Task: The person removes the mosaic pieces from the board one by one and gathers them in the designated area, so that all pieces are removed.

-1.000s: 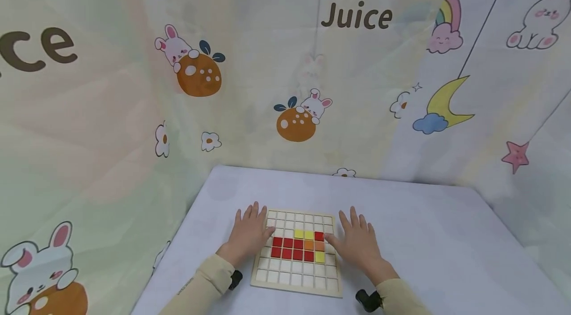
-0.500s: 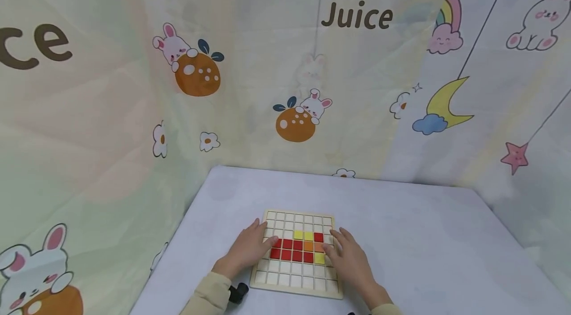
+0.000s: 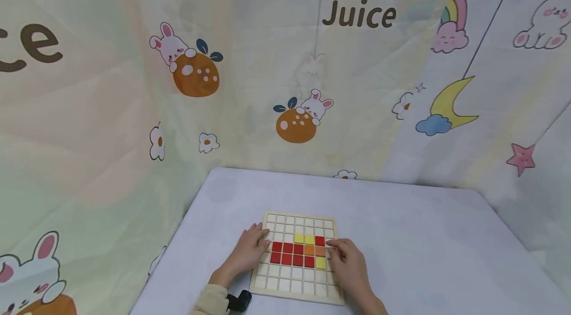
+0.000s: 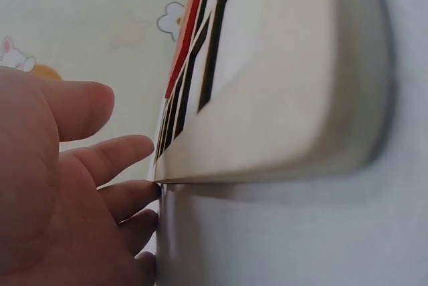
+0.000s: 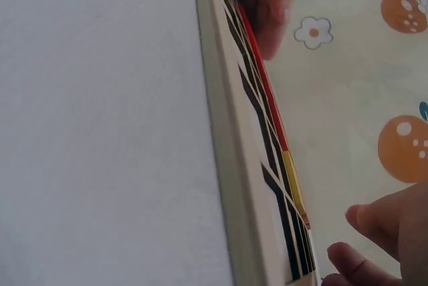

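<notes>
A wooden grid board [image 3: 290, 294] lies flat on the table, its cells white except for a patch of red tiles [image 3: 287, 253], yellow tiles [image 3: 304, 239] and orange tiles [image 3: 314, 250] near the middle. My left hand [image 3: 247, 251] rests along the board's left edge, thumb over the rim; in the left wrist view its fingers [image 4: 127, 196] reach loosely to the edge. At the right edge is my right hand [image 3: 351, 266], with bent fingers close to the rim. The right wrist view shows its thumb [image 5: 374, 222] and forefinger apart, with nothing seen between them.
A white cloth covers the table [image 3: 415, 245]. Behind and to the left hangs a curtain [image 3: 250, 57] printed with rabbits and oranges. On the left wrist sits a black camera mount [image 3: 240, 301].
Both hands have drawn back towards the person and lowered to the board's sides. The right fingers, spread before, are now bent. Board and tiles keep their arrangement.
</notes>
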Available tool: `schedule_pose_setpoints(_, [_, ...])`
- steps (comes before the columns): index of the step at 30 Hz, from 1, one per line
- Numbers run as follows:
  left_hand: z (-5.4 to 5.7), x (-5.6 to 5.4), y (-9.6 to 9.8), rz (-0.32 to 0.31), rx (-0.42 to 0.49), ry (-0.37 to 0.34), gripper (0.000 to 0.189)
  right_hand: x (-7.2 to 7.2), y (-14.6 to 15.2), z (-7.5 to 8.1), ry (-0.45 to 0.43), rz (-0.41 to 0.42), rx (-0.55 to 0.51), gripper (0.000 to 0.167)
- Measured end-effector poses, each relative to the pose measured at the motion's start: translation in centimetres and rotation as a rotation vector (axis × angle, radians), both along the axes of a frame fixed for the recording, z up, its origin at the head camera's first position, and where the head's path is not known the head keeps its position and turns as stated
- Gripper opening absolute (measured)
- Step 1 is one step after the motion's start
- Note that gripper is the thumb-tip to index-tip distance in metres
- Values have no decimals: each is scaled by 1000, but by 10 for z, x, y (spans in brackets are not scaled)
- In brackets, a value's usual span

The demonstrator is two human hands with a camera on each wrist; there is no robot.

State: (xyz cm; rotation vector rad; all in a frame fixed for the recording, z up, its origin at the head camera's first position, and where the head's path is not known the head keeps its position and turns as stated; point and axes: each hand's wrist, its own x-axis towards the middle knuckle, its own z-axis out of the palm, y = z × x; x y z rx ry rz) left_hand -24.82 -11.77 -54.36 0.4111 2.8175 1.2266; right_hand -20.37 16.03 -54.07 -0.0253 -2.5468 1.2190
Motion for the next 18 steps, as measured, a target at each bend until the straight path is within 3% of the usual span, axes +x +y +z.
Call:
schedule_pose_setpoints(6, [-5,1,-8,8,92,-25,36,1,1,-4,-39,-29,-134,16])
schedule_pose_setpoints(10, [-10,1,-12,23,138,-24,32,3,2,-6,-71,-21,-145,16])
schedule_pose_setpoints(18, [-17,-2,-9,38,65,36,26,7,4,-8,-76,22,-109,19])
